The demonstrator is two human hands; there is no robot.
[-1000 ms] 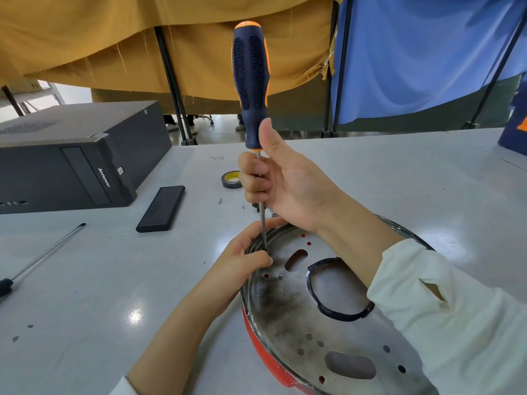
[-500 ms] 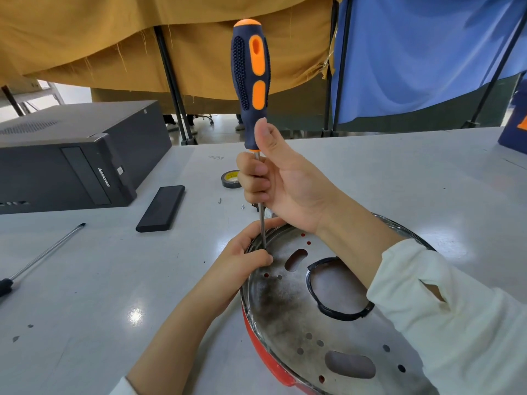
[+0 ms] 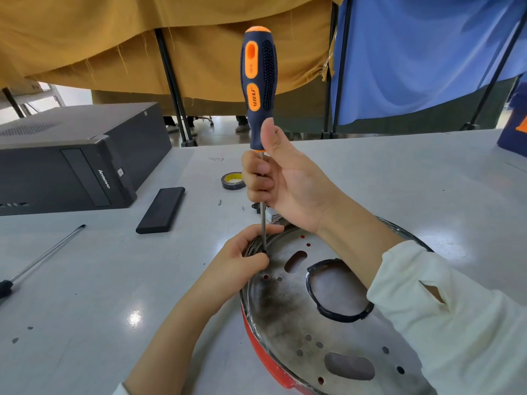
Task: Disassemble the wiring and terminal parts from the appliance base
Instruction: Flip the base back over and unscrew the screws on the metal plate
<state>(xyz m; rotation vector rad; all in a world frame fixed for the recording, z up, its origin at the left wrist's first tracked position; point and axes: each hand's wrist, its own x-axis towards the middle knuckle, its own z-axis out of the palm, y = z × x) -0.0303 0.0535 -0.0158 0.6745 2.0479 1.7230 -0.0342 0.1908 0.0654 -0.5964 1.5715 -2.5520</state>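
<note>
Both hands busy — right hand (image 3: pixel 288 181) grips screwdriver (image 3: pixel 260 89), left hand (image 3: pixel 242 255) pinches appliance base (image 3: pixel 285 315) rim.

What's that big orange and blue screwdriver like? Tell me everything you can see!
The orange and dark blue screwdriver stands almost upright. Its thick handle looks like dimpled rubber with orange patches and an orange cap. A thin silver metal shaft runs down to the rim of the round metal appliance base. The right hand grips the shaft just below the handle; the left hand pinches the tip, hiding it.
</note>
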